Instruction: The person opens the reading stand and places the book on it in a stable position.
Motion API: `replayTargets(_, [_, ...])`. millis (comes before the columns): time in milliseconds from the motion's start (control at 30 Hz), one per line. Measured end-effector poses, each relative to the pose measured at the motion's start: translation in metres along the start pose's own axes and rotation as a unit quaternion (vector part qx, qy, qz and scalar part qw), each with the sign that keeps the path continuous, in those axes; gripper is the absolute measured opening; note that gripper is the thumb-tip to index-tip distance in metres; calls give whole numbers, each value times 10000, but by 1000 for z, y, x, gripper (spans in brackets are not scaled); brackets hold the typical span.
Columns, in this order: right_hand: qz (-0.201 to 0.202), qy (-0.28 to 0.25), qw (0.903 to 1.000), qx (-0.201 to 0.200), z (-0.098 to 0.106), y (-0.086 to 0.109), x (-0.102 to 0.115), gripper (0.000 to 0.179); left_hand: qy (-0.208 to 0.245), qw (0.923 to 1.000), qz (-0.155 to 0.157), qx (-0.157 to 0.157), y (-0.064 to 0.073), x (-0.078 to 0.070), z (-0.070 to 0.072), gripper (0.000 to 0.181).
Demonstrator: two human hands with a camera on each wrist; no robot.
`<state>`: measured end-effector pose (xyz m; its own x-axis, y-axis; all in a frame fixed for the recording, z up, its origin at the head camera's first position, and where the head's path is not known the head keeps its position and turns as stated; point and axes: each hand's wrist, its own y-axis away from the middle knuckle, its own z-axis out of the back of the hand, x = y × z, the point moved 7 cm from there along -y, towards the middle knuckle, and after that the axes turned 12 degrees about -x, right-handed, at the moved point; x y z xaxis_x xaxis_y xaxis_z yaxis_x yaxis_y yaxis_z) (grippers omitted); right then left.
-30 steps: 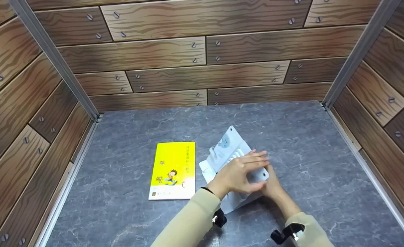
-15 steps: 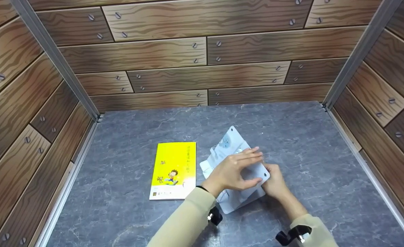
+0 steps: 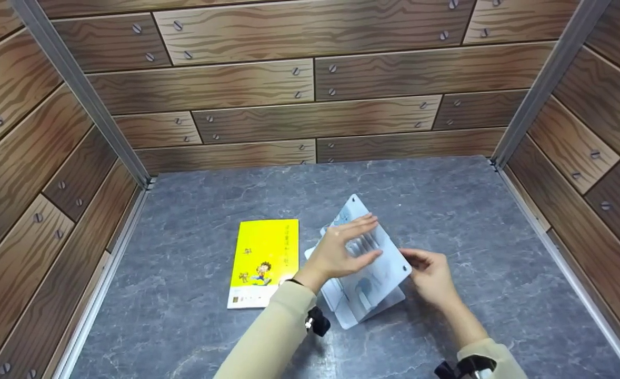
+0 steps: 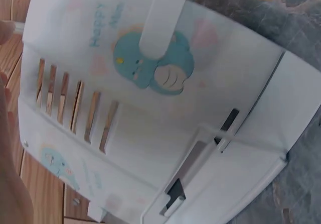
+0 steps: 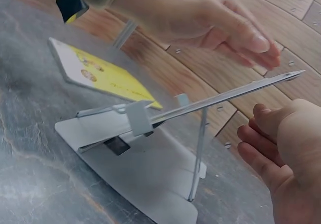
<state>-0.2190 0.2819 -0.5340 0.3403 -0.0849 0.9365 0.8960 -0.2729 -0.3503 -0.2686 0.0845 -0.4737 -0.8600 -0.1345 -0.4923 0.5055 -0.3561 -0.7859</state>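
A white book stand (image 3: 381, 263) with pale blue cartoon prints and a row of slots stands unfolded on the table, its panel propped at a slant over a flat base (image 5: 145, 179). In the right wrist view a thin wire support (image 5: 199, 153) rises from the base to the panel. My left hand (image 3: 336, 252) hovers over the panel, fingers straight and thumb spread, with a gap beneath it. Beside the panel's right edge is my right hand (image 3: 431, 276), fingers loosely bent and holding nothing. Small page clips (image 5: 138, 117) stick out at the panel's lower edge.
A yellow book (image 3: 265, 252) with a cartoon child on its cover lies flat to the left of the stand. Wood-print walls (image 3: 310, 79) enclose the grey marbled table (image 3: 199, 337) at the back and both sides.
My left hand has drawn left and away from the panel's upper edge. My right hand has come out from behind the panel and moved right. The stand stays in place.
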Motion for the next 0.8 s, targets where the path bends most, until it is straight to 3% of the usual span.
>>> replayTargets(200, [-243, -469, 9986, -92, 11, 2, 9, 20, 82, 9978, 578, -304, -3, 16, 15, 50])
replayTargets(467, [-557, -779, 9949, -313, 25, 6, 20, 24, 143, 9881, 1367, -695, -2, 42, 34, 50])
replayTargets(633, [-829, -940, 9912, -425, 33, 10, 25, 27, 295, 9760, 2048, -680, 2, 59, 40, 48])
replayTargets(800, [-1022, -1151, 9867, -529, 40, 13, 31, 31, 476, 9572, 2781, -652, 7, 76, 46, 43])
